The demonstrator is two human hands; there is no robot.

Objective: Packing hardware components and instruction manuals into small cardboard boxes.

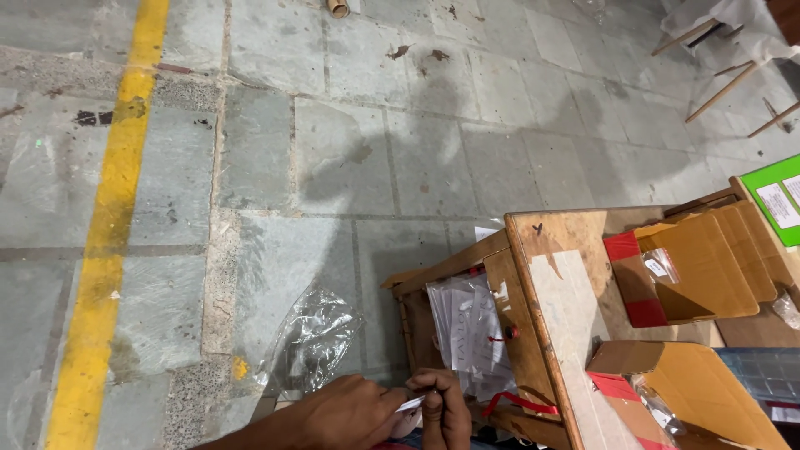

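Bottom of frame: your left hand (350, 412) and right hand (442, 408) both pinch a small white strip (412, 404), steadying it beside the counter (550, 275)

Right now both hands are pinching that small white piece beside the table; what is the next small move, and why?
Probably raise the small white piece a little into clearer view. The left hand and right hand meet on it at the picture's bottom edge, partly cut off, beside the sheaf of papers hanging on the wooden table, so the grip is hard to judge.
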